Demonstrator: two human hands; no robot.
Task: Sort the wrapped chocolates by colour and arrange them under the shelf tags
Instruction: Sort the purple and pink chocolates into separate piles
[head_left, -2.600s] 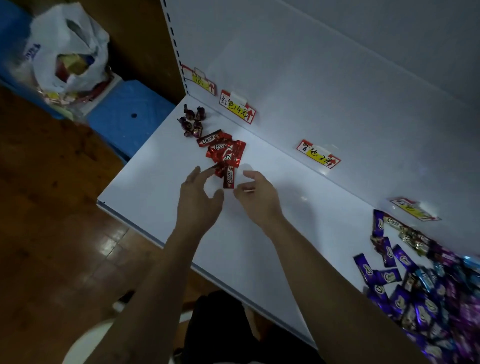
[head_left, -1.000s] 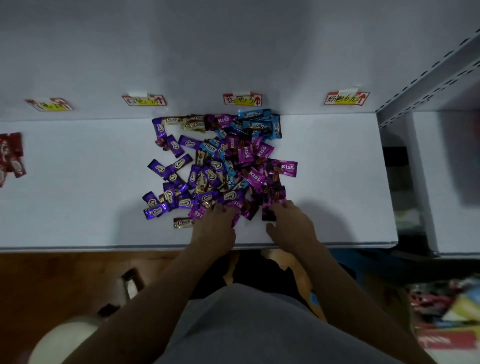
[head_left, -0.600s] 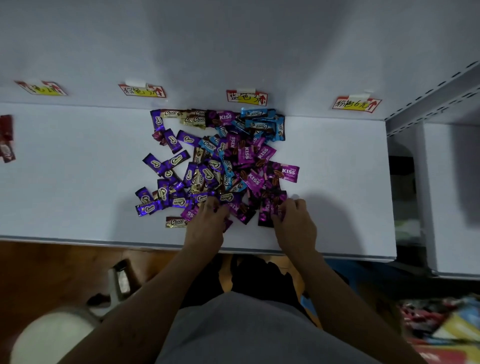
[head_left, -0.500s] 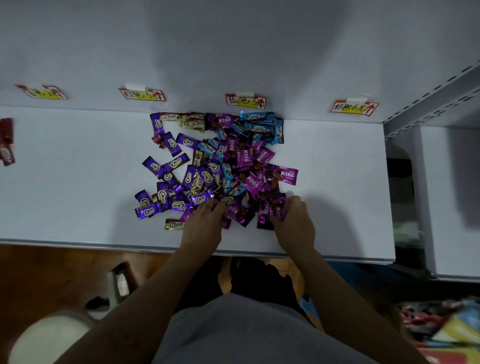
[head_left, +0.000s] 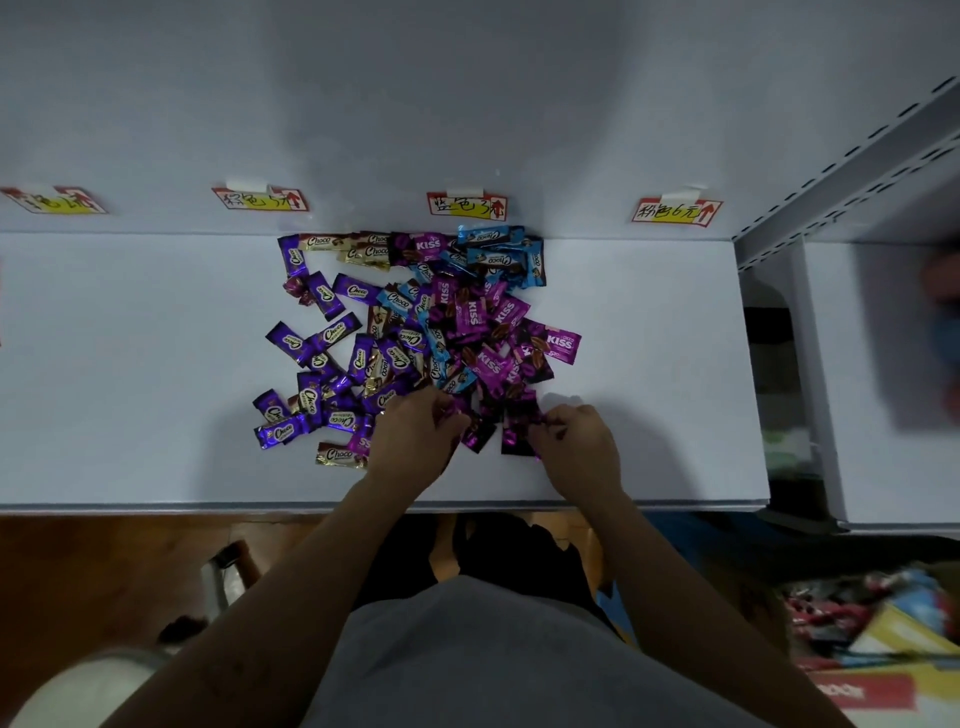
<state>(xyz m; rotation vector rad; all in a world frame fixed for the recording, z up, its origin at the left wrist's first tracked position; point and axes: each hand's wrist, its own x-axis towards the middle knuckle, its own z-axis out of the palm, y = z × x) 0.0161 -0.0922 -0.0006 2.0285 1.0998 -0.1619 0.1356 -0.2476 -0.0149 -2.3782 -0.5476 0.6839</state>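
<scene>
Wrapped chocolates (head_left: 415, 332) are lying in one mixed heap on the shelf (head_left: 130, 389). At the heap's 6 o'clock edge the right hand (head_left: 579, 447) is pinching a magenta wrapper (head_left: 519, 426). The left hand (head_left: 415, 441) is curling in beside it, and I cannot tell whether it is gripping anything. Overlapping foils are likely sliding together, so purple pieces (head_left: 311, 400) risk getting dragged along. Farther off, at 1 o'clock, the pink tag (head_left: 677, 211) is waiting.

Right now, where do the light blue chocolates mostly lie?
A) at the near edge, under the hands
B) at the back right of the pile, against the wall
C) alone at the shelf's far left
B: the blue chocolates bunch against the back wall, just below a tag.
</scene>
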